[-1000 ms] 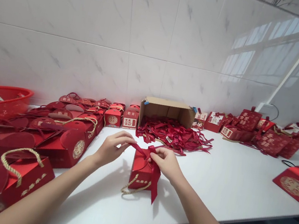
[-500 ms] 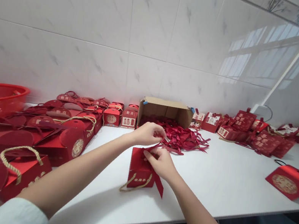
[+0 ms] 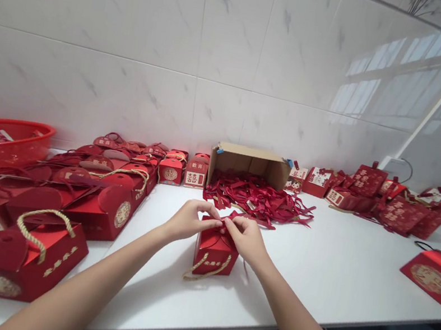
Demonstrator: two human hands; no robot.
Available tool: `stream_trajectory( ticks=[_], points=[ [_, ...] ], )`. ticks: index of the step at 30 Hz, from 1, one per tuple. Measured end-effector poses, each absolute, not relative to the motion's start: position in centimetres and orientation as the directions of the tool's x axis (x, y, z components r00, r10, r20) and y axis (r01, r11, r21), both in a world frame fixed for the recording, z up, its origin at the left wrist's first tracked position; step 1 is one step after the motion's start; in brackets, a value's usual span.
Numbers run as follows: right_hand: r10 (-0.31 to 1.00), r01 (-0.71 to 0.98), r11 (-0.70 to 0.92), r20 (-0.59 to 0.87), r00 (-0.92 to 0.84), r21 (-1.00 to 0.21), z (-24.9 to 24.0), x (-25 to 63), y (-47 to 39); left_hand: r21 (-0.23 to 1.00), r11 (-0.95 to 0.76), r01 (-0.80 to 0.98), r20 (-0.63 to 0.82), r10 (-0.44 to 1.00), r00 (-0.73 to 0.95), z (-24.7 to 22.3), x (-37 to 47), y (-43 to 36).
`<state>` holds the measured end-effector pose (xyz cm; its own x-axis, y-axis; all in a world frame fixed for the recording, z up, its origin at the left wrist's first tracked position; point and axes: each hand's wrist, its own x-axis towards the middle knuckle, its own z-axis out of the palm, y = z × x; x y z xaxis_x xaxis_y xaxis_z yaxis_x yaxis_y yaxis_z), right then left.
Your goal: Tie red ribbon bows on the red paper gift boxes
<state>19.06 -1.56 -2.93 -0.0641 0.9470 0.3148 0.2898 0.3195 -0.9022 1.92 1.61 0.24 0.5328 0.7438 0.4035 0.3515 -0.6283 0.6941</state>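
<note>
A small red gift box (image 3: 213,255) with gold lettering and a gold rope handle stands on the white table in front of me. Both hands meet over its top. My left hand (image 3: 192,220) pinches a dark red ribbon (image 3: 223,225) between thumb and fingers. From the other side my right hand (image 3: 247,239) pinches the same ribbon, its thumb close to the left fingertips. One ribbon end hangs down beside the box on the right. The fingers partly cover the ribbon's middle.
Behind the box a cardboard carton (image 3: 253,152) lies on its side, spilling red ribbons (image 3: 265,201). Many red gift boxes (image 3: 23,255) crowd the left, near a red plastic basket (image 3: 30,154) with another person's hand in it. More boxes (image 3: 434,274) stand at right.
My left hand has come down from above the box to its top, beside my right hand. The ribbon end that hung long at the front right has been drawn up.
</note>
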Motion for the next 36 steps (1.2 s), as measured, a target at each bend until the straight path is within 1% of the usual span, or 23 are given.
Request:
stream_trajectory(
  ticks=[4, 6, 10, 15, 18, 20, 23, 27, 30, 33, 36],
  points=[
    [0.952, 0.163, 0.283, 0.297, 0.068, -0.945, -3.3, 18.7, -1.5, 0.721, -0.618, 0.313, 0.412, 0.745, 0.524, -0.5, 2.1, 1.4],
    [0.948, 0.157, 0.293, 0.307, 0.08, -0.943, -3.2, 18.6, -1.5, 0.715, -0.632, 0.301, 0.421, 0.732, 0.536, -0.7, 2.0, 1.3],
    [0.923, 0.266, 0.357, 0.382, 0.047, -0.895, -2.8, 18.6, -2.0, 0.656, -0.684, 0.321, 0.49, 0.708, 0.508, -1.0, 1.9, 1.1],
    [0.878, 0.452, 0.43, 0.479, -0.006, -0.782, -2.7, 18.9, -2.6, 0.616, -0.71, 0.343, 0.545, 0.698, 0.465, -1.2, 2.2, 0.9],
    [0.86, 0.498, 0.444, 0.511, -0.003, -0.745, -3.1, 19.1, -2.6, 0.578, -0.734, 0.357, 0.577, 0.676, 0.457, -1.4, 2.3, 0.8],
    [0.862, 0.491, 0.435, 0.507, 0.015, -0.754, -3.3, 19.2, -2.3, 0.56, -0.743, 0.366, 0.592, 0.668, 0.451, -1.6, 2.3, 0.7],
    [0.896, 0.411, 0.389, 0.442, 0.04, -0.824, -3.7, 19.1, -2.0, 0.551, -0.744, 0.378, 0.605, 0.669, 0.433, -2.0, 2.5, 0.7],
    [0.961, 0.173, 0.277, 0.278, -0.019, -0.945, -4.2, 18.8, -1.8, 0.581, -0.73, 0.36, 0.607, 0.683, 0.406, -2.5, 2.9, 0.8],
    [0.968, 0.027, 0.247, 0.245, -0.064, -0.969, -4.9, 18.7, -1.7, 0.635, -0.702, 0.323, 0.607, 0.712, 0.353, -2.6, 3.1, 0.8],
    [0.969, -0.028, 0.246, 0.247, -0.03, -0.969, -5.6, 18.5, -1.6, 0.669, -0.683, 0.293, 0.613, 0.73, 0.301, -2.4, 2.8, 0.7],
    [0.971, -0.015, 0.237, 0.237, 0.014, -0.971, -5.6, 18.4, -1.7, 0.643, -0.7, 0.31, 0.583, 0.71, 0.395, -2.0, 2.2, 0.6]
  ],
)
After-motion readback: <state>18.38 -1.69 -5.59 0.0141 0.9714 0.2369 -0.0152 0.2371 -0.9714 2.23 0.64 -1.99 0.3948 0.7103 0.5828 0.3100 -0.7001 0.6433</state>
